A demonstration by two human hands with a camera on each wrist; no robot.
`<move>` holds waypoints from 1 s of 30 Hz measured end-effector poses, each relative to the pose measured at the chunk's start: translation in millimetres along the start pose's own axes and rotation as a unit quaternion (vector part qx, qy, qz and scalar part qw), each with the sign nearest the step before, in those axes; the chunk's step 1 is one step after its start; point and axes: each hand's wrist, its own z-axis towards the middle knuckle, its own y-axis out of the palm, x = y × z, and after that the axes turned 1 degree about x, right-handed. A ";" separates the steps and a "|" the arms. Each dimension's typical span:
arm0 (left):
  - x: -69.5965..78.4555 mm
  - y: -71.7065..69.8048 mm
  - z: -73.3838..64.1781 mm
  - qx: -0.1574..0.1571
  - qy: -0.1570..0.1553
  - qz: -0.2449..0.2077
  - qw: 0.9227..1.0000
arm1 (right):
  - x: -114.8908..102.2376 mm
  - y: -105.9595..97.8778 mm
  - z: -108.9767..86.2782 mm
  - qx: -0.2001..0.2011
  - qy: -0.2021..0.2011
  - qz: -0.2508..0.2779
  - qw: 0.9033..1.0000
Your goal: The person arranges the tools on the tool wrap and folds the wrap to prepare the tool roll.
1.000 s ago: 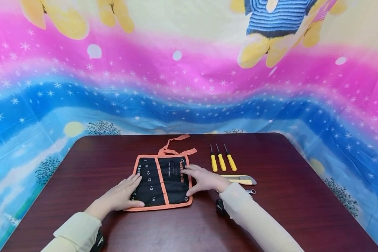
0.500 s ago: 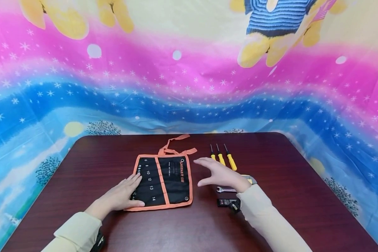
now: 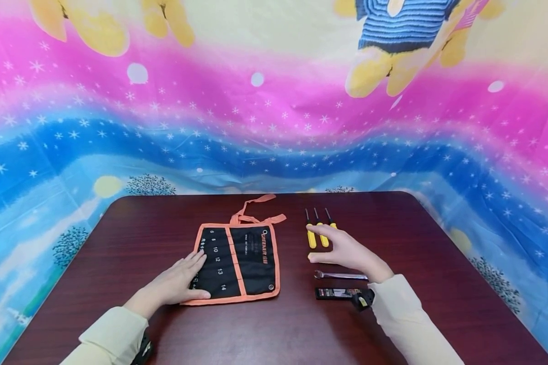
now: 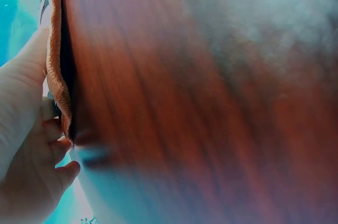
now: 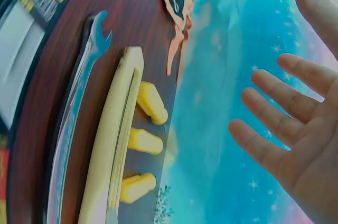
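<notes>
A black tool pouch with orange trim and printed sizes lies flat on the table. My left hand rests on its left edge, fingers straight; in the left wrist view the orange trim runs beside that hand. My right hand hovers above the tools right of the pouch, thumb and fingers spread and holding nothing. Beneath it lies a yellow utility knife, mostly hidden by the hand in the head view. Three yellow-handled screwdrivers lie just beyond, partly covered by the fingers.
A combination wrench lies nearer than the knife, and a black labelled flat case nearer still. Orange ties trail from the pouch's far edge. A patterned cloth hangs behind the dark wooden table.
My right hand has left the pouch's right edge and moved right, over the knife and screwdriver handles. The wrench and case have come into view. My left hand has stayed on the pouch.
</notes>
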 end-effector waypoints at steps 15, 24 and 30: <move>1.9 -1.8 -0.8 -0.001 -0.006 -0.002 1.000 | 26.8 -1.7 -41.1 -0.002 -0.006 0.037 0.999; 2.4 -1.2 -0.2 -0.001 -0.004 -0.001 1.000 | 35.4 4.8 -53.9 -0.057 -0.021 0.007 0.998; 2.5 -1.1 0.6 -0.007 -0.011 -0.002 1.000 | 41.3 8.1 -61.6 -0.077 -0.015 -0.015 0.997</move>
